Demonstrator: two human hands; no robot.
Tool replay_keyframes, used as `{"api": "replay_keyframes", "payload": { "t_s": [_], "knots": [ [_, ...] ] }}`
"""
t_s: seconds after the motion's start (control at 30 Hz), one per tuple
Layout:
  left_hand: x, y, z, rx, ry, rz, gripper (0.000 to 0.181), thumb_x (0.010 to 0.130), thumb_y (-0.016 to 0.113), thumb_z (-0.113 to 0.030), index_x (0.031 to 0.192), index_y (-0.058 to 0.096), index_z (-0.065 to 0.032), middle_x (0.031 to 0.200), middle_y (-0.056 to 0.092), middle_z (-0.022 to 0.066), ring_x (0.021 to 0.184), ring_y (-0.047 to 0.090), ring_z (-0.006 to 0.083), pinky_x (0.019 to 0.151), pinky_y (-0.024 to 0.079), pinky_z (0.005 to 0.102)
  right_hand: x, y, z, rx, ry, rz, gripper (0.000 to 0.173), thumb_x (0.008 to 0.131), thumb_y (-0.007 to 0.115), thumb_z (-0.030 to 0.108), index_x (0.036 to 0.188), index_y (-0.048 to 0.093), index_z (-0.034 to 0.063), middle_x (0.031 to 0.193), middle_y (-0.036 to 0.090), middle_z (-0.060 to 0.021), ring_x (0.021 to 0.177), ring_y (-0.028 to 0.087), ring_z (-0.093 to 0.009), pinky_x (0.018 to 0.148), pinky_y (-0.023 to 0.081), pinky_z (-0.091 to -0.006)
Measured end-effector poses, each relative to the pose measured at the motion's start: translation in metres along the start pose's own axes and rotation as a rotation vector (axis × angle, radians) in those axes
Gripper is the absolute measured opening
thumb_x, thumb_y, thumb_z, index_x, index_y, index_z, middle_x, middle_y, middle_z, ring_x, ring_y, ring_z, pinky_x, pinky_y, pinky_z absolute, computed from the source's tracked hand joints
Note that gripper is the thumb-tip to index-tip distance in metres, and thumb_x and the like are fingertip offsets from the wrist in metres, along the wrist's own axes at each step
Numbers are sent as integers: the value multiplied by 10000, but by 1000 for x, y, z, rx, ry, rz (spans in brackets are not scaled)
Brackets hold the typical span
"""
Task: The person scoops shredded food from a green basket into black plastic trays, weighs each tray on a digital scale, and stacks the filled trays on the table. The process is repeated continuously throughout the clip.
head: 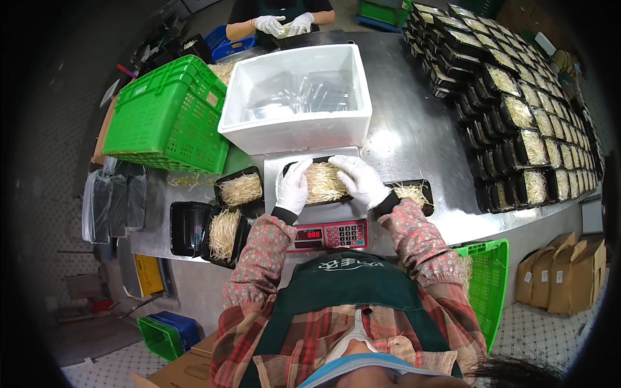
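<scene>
A black plastic tray of bean sprouts [326, 182] is over the steel platform of a red-trimmed digital scale [345, 234], level with my chest. My left hand [294, 188], in a white glove, grips the tray's left side. The tray's right side is in my right hand [360, 179], also gloved, with its fingers over the far right corner. Whether the tray rests on the platform [356, 209] I cannot tell. Close by on the left stand two more filled trays, one upper [239, 188] and one lower [224, 235]. Another filled tray [412, 193] lies by my right wrist.
Beyond the scale, a white foam box [296, 133] holds clear plastic lids [325, 92]. A green crate [170, 116] leans at left; an empty black tray [187, 229] lies nearer. Stacked sprout trays [529, 111] crowd the steel table's right. A co-worker's gloved hands [285, 25] work opposite.
</scene>
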State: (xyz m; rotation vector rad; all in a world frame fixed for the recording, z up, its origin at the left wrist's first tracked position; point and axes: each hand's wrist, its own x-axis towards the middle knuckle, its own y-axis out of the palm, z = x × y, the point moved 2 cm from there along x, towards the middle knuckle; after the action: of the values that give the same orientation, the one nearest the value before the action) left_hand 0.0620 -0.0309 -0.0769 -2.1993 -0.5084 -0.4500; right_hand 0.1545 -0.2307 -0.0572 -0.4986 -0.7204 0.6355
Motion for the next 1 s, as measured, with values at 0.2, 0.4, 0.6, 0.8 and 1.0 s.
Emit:
{"api": "replay_keyframes", "payload": {
  "t_s": [0.2, 0.4, 0.6, 0.8, 1.0],
  "knots": [
    [0, 6, -22, 255, 185, 197, 474, 911, 554, -186, 1366, 521, -59, 1315, 575, 138, 1225, 518, 320, 1040, 396, 469, 1, 34, 8, 87, 63, -77, 552, 950, 576, 230, 1417, 421, -21, 1302, 564, -238, 1227, 526, -383, 1070, 413, -427],
    [8, 30, 1, 438, 155, 457, 485, 938, 492, -342, 1340, 511, -71, 1292, 548, 120, 1206, 477, 305, 987, 368, 471, 10, 57, 15, -297, 206, 289, 848, 940, 521, 517, 1466, 285, -105, 1370, 446, -331, 1256, 444, -478, 1080, 371, -489],
    [11, 13, -14, 336, 121, 458, 544, 949, 536, -388, 1396, 481, -82, 1327, 548, 133, 1198, 486, 319, 1013, 360, 480, 102, -23, 13, -107, 189, 341, 574, 919, 583, 504, 1269, 614, 50, 1086, 680, -246, 1056, 655, -351, 907, 513, -450],
    [23, -28, -43, 139, 64, 210, 479, 913, 657, -270, 1336, 580, -59, 1255, 637, 173, 1188, 577, 347, 1057, 393, 430, 228, -2, -157, -515, 150, 23, 667, 824, 737, 412, 1362, 529, 75, 1225, 648, -226, 1130, 634, -350, 983, 495, -415],
    [-8, -84, -29, -515, -393, -304, 332, 1004, 566, -67, 1327, 581, 10, 1270, 644, 117, 1160, 608, 185, 1011, 465, 306, 240, 2, -178, -387, 365, 598, 407, 773, 803, 316, 1079, 734, 57, 1041, 722, -168, 1027, 674, -315, 933, 505, -380]
  ]
}}
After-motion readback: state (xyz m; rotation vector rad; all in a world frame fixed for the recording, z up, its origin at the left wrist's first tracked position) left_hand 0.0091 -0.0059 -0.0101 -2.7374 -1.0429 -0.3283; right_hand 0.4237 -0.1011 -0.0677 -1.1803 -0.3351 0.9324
